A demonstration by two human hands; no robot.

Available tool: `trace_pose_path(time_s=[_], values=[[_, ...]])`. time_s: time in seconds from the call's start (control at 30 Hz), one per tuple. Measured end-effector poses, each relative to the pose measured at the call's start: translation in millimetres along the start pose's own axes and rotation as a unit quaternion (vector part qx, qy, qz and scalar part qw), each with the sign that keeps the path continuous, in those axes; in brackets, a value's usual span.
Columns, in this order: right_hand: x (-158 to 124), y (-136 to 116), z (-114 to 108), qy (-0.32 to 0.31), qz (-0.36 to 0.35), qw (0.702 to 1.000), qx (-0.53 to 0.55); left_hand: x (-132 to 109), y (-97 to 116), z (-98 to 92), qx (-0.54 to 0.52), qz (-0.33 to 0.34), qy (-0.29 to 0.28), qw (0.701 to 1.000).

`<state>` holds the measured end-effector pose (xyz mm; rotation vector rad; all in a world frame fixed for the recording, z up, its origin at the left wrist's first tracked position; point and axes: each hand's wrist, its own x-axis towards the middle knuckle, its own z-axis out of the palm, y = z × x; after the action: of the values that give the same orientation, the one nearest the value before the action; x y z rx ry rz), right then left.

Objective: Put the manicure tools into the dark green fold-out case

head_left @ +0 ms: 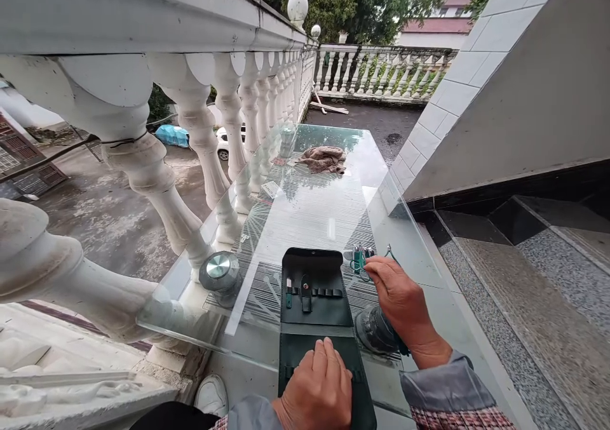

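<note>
A dark green tool case [316,290] lies unfolded on the glass table [309,208], with a couple of small tools still in its elastic loops. My left hand [318,384] rests flat on the case's near flap, fingers together and pressing down. To the right of the case, my right hand [403,300] has its fingers curled at a small pile of green-handled metal tools [361,258] lying on the glass. What those fingers pinch is hidden.
A round metal table fitting [219,270] sits under the glass at left, another under my right wrist [376,331]. A brown rag [324,158] lies at the far end. A white balustrade [190,125] runs along the left; a tiled wall and steps [524,258] on the right.
</note>
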<state>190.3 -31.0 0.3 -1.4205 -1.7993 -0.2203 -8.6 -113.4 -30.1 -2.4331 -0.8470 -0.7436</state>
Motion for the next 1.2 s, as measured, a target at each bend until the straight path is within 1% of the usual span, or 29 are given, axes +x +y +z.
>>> trace_pose_path(time_s=[0.27,0.47,0.63,0.73,0.8,0.87,0.93,1.0,1.1,1.2], values=[[-6.0,2.2,16.8,-0.071,-0.015,0.996,-0.056,-2.3,-0.8,-1.8,0.011,0.011,-0.03,0.999],[-7.2,4.0,25.0,-0.112,-0.015,0.99,-0.079,-4.1,0.4,-0.7,0.014,0.017,-0.034,0.999],[-10.0,9.4,27.5,-0.116,-0.009,0.988,-0.103,-4.5,1.9,0.3,0.022,0.019,-0.035,0.999],[-9.9,8.0,25.3,-0.095,-0.006,0.989,-0.112,-5.2,1.4,0.0,0.022,0.027,-0.036,0.999],[-7.9,1.7,22.0,-0.063,-0.005,0.993,-0.1,-5.5,0.8,-0.8,0.021,0.036,-0.035,0.999],[-5.1,-9.7,18.3,-0.032,-0.008,0.998,-0.062,-5.6,0.2,-1.9,0.021,0.04,-0.032,0.998],[-3.1,-25.8,15.7,-0.031,-0.015,0.999,-0.007,-5.4,0.1,-2.9,0.022,0.038,-0.033,0.998],[-3.2,-44.2,15.4,-0.069,-0.025,0.996,0.05,-5.4,0.8,-3.2,0.022,0.033,-0.037,0.999],[-7.4,-69.7,19.6,-0.153,-0.034,0.981,0.115,-6.6,3.4,-1.1,0.017,0.024,-0.04,0.999],[-12.3,-85.4,26.4,-0.208,-0.046,0.965,0.155,-9.2,7.2,3.8,-0.001,0.023,-0.028,0.999]])
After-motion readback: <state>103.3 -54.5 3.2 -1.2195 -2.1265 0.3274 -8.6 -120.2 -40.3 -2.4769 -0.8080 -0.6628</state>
